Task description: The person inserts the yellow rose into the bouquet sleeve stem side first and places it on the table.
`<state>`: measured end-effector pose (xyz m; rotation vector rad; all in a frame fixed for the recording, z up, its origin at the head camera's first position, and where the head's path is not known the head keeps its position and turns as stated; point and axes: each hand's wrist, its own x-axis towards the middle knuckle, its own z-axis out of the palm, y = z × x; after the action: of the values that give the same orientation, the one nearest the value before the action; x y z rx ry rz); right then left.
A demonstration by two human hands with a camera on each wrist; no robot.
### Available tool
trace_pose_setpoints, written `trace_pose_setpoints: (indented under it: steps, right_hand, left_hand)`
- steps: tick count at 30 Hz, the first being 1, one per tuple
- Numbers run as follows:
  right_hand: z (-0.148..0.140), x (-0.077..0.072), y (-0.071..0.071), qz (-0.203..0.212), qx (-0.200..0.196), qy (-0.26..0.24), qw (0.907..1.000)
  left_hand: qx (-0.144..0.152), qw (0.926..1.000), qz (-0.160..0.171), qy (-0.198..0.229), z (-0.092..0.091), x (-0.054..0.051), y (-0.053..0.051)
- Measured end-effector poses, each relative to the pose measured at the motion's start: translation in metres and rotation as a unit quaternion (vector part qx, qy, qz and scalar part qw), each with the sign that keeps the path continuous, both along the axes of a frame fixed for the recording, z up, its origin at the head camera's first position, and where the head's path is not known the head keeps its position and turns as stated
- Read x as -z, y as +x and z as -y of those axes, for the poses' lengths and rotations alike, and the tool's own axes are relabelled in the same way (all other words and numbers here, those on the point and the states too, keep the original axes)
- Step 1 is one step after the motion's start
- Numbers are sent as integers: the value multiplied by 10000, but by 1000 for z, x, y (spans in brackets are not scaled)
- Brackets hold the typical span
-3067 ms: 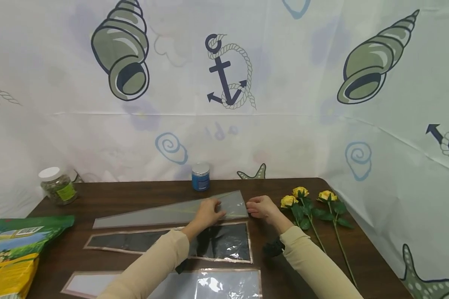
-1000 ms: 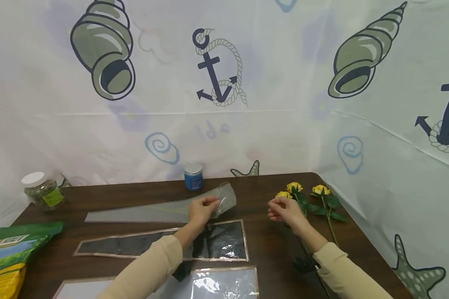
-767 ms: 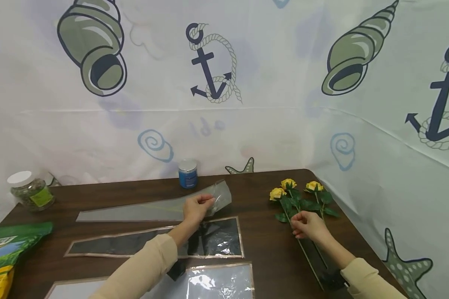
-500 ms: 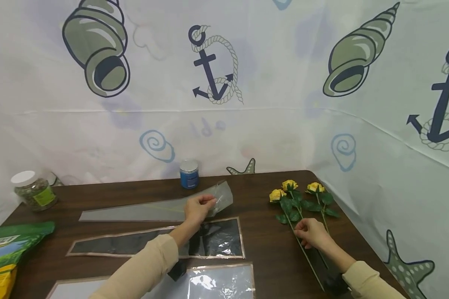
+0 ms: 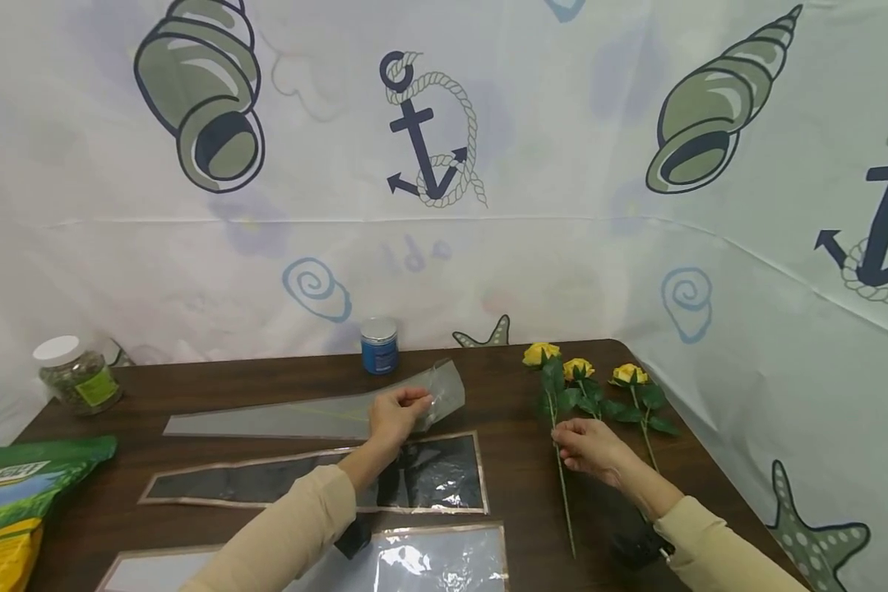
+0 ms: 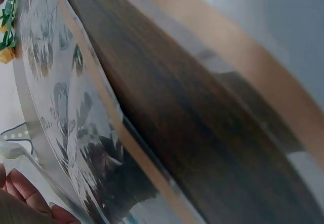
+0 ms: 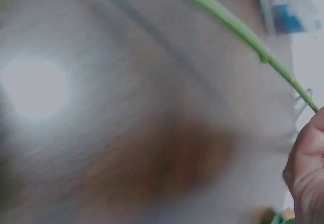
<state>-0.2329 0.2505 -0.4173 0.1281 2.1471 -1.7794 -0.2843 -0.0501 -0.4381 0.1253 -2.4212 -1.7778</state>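
Observation:
In the head view my left hand (image 5: 395, 418) pinches the top film of a long tapered clear sleeve (image 5: 281, 418), whose wide right end stands lifted. My right hand (image 5: 592, 448) pinches the green stem of one yellow rose (image 5: 541, 354), its bloom pointing away from me. Two more yellow roses (image 5: 577, 368) lie to the right, partly behind that hand. The right wrist view shows the held stem (image 7: 238, 26) running up from my right hand (image 7: 310, 168). At the lower left of the left wrist view are my left hand's fingers (image 6: 30, 196).
A dark-faced sleeve (image 5: 444, 474) and a pale one (image 5: 444, 559) lie nearer me. A blue jar (image 5: 380, 349) stands at the back edge, a white-lidded jar (image 5: 81, 376) at the back left. A green and yellow bag (image 5: 22, 493) lies at the left edge.
The sleeve's right end has been lifted by my left hand. My right hand moved from the sleeve to the roses, took one by the stem and shifted it left.

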Motion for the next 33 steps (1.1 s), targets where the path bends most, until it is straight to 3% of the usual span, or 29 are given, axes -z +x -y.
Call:
trace_pose_setpoints:
  steps: [5,9,13,17,20,23,29,33]
  right_hand:
    - [16,-23,-22,-176,492,-1028,9933]
    - [30,-38,-37,-527,1116,-1850,9750]
    - [43,-44,-50,-1105,1605,-2192,9560]
    - [54,-42,-61,-1645,2049,-2174,9400]
    - [60,-38,-66,-1894,2284,-1983,9341]
    - [67,-33,-68,-1995,2403,-1708,9345]
    - [87,-25,-65,-2034,2370,-1091,9437]
    - [102,-18,-64,-2289,2314,-785,9423]
  left_hand:
    - [-5,10000,-21,21,0,1,0]
    - [-13,10000,-78,44,0,4,1]
    - [7,9998,-124,124,-1,5,2]
    - [29,9998,-157,155,-1,4,3]
    - [70,9997,-184,116,-1,2,4]
    - [91,9997,-191,73,-3,0,5]
    - [162,9995,-275,-22,-5,-1,6]
    - [239,9989,-394,-108,-6,-2,6]
